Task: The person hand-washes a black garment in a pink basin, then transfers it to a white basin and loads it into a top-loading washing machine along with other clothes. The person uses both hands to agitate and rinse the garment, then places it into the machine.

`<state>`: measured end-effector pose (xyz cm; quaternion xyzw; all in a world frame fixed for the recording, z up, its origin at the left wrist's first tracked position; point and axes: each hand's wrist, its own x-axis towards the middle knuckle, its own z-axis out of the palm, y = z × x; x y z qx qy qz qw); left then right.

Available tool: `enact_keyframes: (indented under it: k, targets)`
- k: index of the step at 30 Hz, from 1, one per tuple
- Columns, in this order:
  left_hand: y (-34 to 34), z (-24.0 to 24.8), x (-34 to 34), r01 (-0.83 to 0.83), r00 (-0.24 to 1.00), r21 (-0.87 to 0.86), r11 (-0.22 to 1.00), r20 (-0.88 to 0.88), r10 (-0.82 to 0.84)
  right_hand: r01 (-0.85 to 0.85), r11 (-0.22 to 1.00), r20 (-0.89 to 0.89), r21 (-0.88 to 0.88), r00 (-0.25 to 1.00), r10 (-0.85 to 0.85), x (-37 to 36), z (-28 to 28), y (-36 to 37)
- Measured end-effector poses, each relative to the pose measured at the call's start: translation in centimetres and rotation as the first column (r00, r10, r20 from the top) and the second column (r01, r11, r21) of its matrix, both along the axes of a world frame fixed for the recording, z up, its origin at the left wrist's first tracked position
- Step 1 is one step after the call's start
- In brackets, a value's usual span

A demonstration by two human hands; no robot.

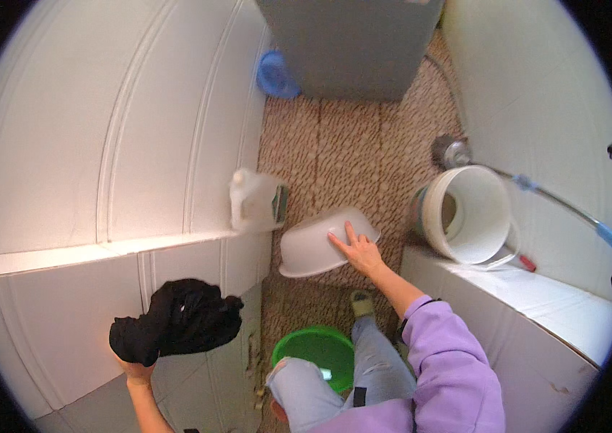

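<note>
In my left hand (136, 369), at the lower left, hangs a bunched black cloth garment (194, 317); the cloth hides most of my fingers. My right hand (360, 249) grips a white plastic basin (313, 242) at its rim, with two fingers spread along the outside wall and the thumb out of sight. The basin is tipped, so its outer side faces up and its inside cannot be seen. Below it, between my legs, stands a green basin (320, 339) with a small pale thing inside.
A white jug (248, 198) stands by the left wall beside a dark green box-like item (281, 206). To the right are a white bucket (475, 216) and a long-handled brush (457, 153). A grey cabinet (353, 50) and a blue basin (276, 76) are at the far end.
</note>
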<state>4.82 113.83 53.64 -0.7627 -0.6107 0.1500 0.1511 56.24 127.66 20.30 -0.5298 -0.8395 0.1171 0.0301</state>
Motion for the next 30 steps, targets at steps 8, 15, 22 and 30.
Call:
enact_keyframes:
  k: [8, 15, 22, 30]
  targets:
    - [4.1, 1.3, 6.5, -0.064, 0.88, 0.153, 0.986, 0.475, -0.017, 0.625, 0.746, -0.169, -0.23, 0.729, -0.663, 7.9, 11.6, 7.5]
    - [3.9, 1.0, 7.7, -0.382, 0.832, 0.01, 0.924, 0.439, 0.339, 0.569, 0.818, -0.061, -0.085, 0.816, -0.575, 11.4, 20.6, 12.7]
    - [6.8, 0.9, 9.1, -0.392, 0.731, 0.06, 0.918, 0.626, 0.272, 0.608, 0.78, -0.217, -0.147, 0.75, -0.625, 12.2, 28.3, 17.8]
    - [17.4, 6.7, 15.0, -0.361, 0.514, 0.111, 0.926, 0.852, 0.099, 0.527, 0.813, -0.785, -0.248, 0.383, -0.487, 11.8, 35.0, 23.8]
